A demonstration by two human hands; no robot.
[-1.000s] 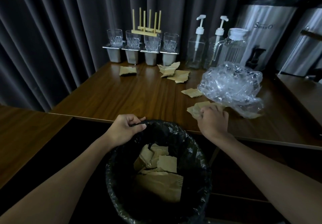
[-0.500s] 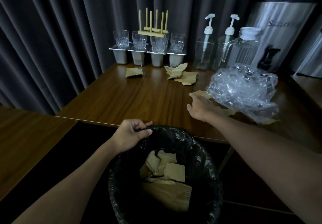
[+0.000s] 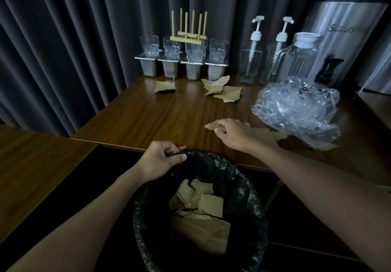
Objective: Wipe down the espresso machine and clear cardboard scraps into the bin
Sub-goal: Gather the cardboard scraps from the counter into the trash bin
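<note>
A bin lined with a black bag (image 3: 252, 206) stands below the wooden table's (image 3: 148, 119) front edge, with several cardboard scraps (image 3: 208, 205) inside. My left hand (image 3: 161, 159) grips the bag's rim at the bin's far left side. My right hand (image 3: 234, 135) lies on the table near the front edge, its fingers curled over a cardboard scrap (image 3: 211, 125). More scraps (image 3: 263, 134) lie flat behind that hand, partly under the plastic. A single scrap (image 3: 165, 86) and a small pile (image 3: 225, 92) sit at the back. No espresso machine is identifiable.
Crumpled clear plastic wrap (image 3: 296, 106) lies right of my right hand. Along the back stand glasses on metal holders (image 3: 184, 60), two pump bottles (image 3: 251, 60), a glass pitcher (image 3: 296, 60) and a steel urn (image 3: 347, 38). Dark curtains hang behind. A lower wooden surface (image 3: 31, 166) lies left.
My right hand left the scraps by the plastic, reached farther onto the table, closed on a scrap and drew it left toward the front edge. My left hand stayed on the bin rim.
</note>
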